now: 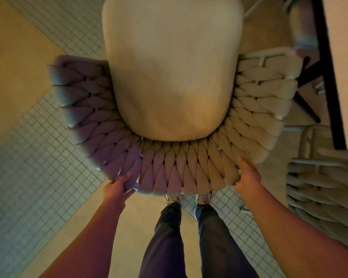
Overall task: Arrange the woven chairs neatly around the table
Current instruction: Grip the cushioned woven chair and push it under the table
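Nearest the camera, two dark trouser legs (189,237) and patterned shoes (203,197) are planted on the floor, right behind the woven chair (169,171). Both bare forearms are stretched forward. The left hand (117,187) is clamped on the lower rim of the curved backrest, fingers (127,175) curled over its edge. The right hand (247,175) is pressed against the other side of the rim, thumb up on the weave; its other fingers are hidden behind the back, so their grip cannot be told for certain, though the chair does look held.

Further out, the pale seat cushion (169,67) is seen pointing away from the person, with the bench (342,57) and its dark edge off to the right rather than ahead. By that reading the chair is in hand but not yet tucked in; turning and sliding it toward the bench is judged to be left.

A second woven chair (325,193) is parked near the right, just beside the bench corner, its placement hard to judge. Motion blur is noted at the edges.

The floor is laid in small white mosaic tiles (38,167) alternating with plain beige bands (18,57), under warm dim light.
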